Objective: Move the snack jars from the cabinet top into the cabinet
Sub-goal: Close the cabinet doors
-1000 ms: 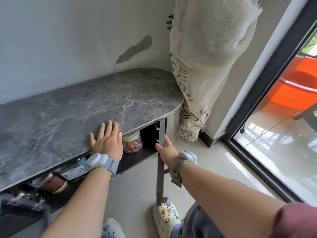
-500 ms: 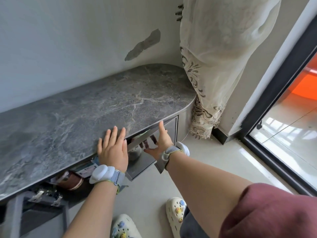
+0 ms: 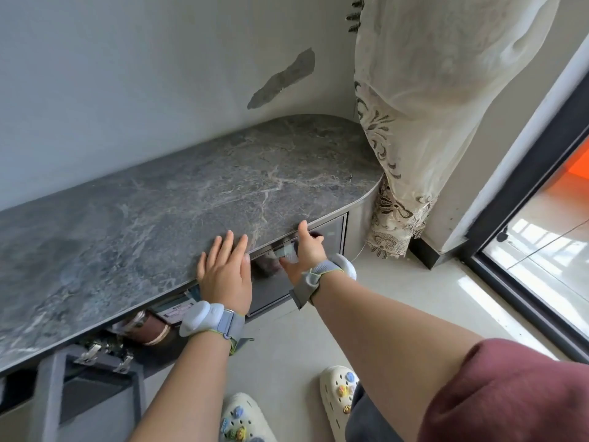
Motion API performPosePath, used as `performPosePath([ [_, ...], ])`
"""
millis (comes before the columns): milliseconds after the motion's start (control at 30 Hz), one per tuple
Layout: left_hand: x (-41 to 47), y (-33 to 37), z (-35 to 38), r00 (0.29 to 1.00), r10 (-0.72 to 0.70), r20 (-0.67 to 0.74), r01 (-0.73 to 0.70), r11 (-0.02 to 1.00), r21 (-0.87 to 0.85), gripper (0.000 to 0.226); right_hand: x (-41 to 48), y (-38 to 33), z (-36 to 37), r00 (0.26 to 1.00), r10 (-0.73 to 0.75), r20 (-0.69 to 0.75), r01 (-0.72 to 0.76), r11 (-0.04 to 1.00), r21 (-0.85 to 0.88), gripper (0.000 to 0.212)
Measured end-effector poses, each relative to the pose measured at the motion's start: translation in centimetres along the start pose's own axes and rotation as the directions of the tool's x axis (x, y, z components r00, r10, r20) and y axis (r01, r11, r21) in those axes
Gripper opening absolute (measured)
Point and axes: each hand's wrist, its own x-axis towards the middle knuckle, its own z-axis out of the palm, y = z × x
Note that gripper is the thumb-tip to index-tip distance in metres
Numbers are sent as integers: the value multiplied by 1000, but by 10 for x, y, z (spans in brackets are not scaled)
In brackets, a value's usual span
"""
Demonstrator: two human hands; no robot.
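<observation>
1. At the bottom of the frame I see my two shoes (image 3: pixel 341 393) on the pale floor (image 3: pixel 398 298), toes close to the cabinet front.
2. My left hand (image 3: pixel 224 275) lies flat at centre frame on the front edge of the marble worktop (image 3: pixel 191 193), fingers (image 3: pixel 223 247) spread wide, holding nothing.
3. My right hand (image 3: pixel 306 250), just right of it, presses open-palmed on the glossy cabinet door (image 3: pixel 328 234), which sits nearly flush; no grip on anything.
4. At lower left another door (image 3: pixel 89 390) stands open, and inside I make out a jar (image 3: pixel 149 327) lying on the shelf and a labelled box (image 3: pixel 178 309) beside it.
5. The worktop carries no jars, so I judge the moving done and only the closing left.
6. Risks, as I judge them: a jar standing close behind the door could block it or tip; the left thumb near the seam could get pinched; the open lower-left door could be forgotten.
7. Further back, the curtain (image 3: pixel 430 106) hangs touching the worktop's rounded end.
</observation>
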Motion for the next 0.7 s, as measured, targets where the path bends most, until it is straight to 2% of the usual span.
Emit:
performPosePath([
  [33,1,-2,-4,1000,-9,-7,9,998,-58,38,5,-8,2,999,27,-18,-28,999,-43,57],
  [67,0,-4,-9,999,-27,-25,24,992,-120,37,2,-16,6,994,4,-109,-20,990,-141,52],
  [100,-2,-10,-15,997,-66,-47,58,984,-170,36,6,-22,8,974,-110,-199,44,950,-310,49],
  [167,-9,-21,-24,984,-159,-78,144,975,-168,36,4,-36,9,914,-313,-259,181,884,-431,57],
  [200,-14,-33,-33,967,-232,-106,218,968,-125,37,-1,-35,18,884,-430,-185,296,820,-490,64],
  [233,-19,-44,-39,950,-287,-123,279,957,-85,39,-12,-31,22,804,-582,-126,434,717,-546,67],
  [267,-19,-51,-44,936,-326,-132,321,945,-57,41,-15,-27,23,721,-693,-11,535,566,-627,67],
  [300,-20,-60,-52,912,-379,-154,378,925,-39,42,-18,-18,27,650,-743,164,627,401,-668,66],
  [333,-21,-69,-61,875,-443,-197,446,894,-31,43,-19,-8,35,587,-731,348,692,230,-684,64],
  [367,-21,-77,-68,830,-504,-238,513,858,-30,44,-19,0,42,563,-655,503,713,77,-697,63],
  [433,-26,-98,-87,719,-635,-282,658,753,-14,50,-21,20,56,586,-403,703,698,-189,-690,62],
  [500,-37,-120,-101,598,-761,-251,784,620,-11,59,-20,43,62,633,-181,753,671,-357,-650,64],
  [533,-45,-129,-105,535,-819,-206,833,552,-29,65,-19,52,62,660,-116,743,636,-440,-634,65],
  [600,-60,-141,-108,440,-896,-64,896,442,-31,81,-17,67,61,687,-82,722,560,-574,-597,69],
  [667,-72,-144,-102,423,-906,22,903,423,67,93,-16,74,60,686,-121,718,501,-636,-586,73],
  [700,-77,-148,-101,411,-912,-1,904,407,126,92,-16,77,61,680,-140,720,490,-644,-588,74],
])
